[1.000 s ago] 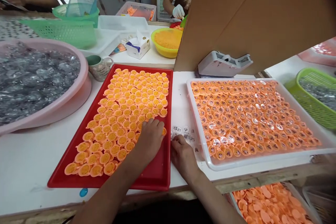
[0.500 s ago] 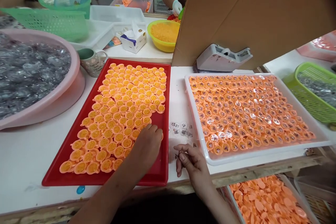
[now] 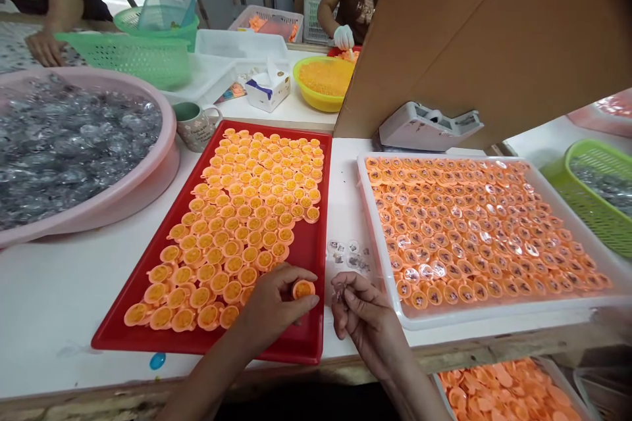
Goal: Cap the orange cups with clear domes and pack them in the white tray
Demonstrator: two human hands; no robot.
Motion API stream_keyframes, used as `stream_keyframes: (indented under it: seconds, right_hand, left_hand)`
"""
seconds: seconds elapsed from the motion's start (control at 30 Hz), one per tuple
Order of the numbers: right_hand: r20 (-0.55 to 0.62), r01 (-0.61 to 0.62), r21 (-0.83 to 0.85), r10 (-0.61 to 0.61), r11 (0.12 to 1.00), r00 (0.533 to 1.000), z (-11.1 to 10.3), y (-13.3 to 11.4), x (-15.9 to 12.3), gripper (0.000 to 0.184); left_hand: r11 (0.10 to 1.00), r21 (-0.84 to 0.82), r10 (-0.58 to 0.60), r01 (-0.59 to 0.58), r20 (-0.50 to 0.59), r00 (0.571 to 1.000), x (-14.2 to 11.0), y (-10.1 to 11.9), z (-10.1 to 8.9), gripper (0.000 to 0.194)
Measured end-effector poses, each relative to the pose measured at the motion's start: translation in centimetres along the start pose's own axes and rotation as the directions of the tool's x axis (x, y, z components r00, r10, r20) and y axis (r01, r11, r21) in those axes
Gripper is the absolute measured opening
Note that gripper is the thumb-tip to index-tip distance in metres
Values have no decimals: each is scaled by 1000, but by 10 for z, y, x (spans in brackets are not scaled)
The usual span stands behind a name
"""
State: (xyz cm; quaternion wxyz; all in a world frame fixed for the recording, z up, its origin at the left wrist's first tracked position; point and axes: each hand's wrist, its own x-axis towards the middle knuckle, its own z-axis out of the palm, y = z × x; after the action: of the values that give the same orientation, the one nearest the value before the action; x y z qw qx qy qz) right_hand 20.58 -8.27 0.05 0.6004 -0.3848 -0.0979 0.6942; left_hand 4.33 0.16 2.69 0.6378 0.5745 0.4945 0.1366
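Between thumb and fingers, my left hand (image 3: 276,299) grips a small orange plastic cup (image 3: 303,289) with a yellow inside, above the right part of the red tray (image 3: 309,250). Rows of similar orange cups (image 3: 232,210) lie on that tray. My right hand (image 3: 368,309) pinches a small clear printed disc (image 3: 339,291), partly hidden by the fingers, over the gap between the trays. Several clear printed discs (image 3: 353,253) lie on the white table just beyond it. To the right, a white tray (image 3: 390,296) holds rows of orange cups with shiny printed faces.
A pink basin (image 3: 165,125) of clear plastic pieces stands at left beside a mug (image 3: 194,128). Behind are a tissue box (image 3: 268,89), a yellow bowl (image 3: 323,102), a cardboard panel (image 3: 444,46) and a tape dispenser (image 3: 427,128). Two other people work across the table.
My left hand has lifted an orange cup off the red tray and turned it toward my right hand. The right hand stays near its place, and the view has shifted slightly.
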Motion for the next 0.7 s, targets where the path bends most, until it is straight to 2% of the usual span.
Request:
stream_keyframes:
  seconds: [0.07, 0.17, 0.33, 0.47, 0.57, 0.7]
  right_hand:
    - [3, 10, 29, -10, 1000, 1000, 2, 0, 2, 11]
    - [10, -11, 30, 11, 999, 1000, 3, 0, 3, 14]
    - [11, 11, -76, -10, 997, 1000, 2, 4, 1, 20]
    - [3, 99, -259, -101, 961, 995, 0, 9, 0, 18]
    - [38, 138, -371, -133, 918, 990, -1, 10, -1, 14]
    - [55, 144, -342, -134, 928, 990, -3, 7, -2, 16]
  left_hand:
    - [993, -115, -30, 33, 25, 999, 1, -2, 3, 32]
    - [974, -223, -13, 30, 78, 997, 2, -1, 6, 34]
    - [929, -362, -18, 74, 157, 988, -2, 4, 6, 46]
    - [907, -420, 40, 36, 172, 984, -7, 6, 9, 36]
    - [894, -446, 48, 31, 164, 985, -7, 9, 10, 29]
    - [890, -456, 69, 19, 176, 982, -7, 11, 6, 20]
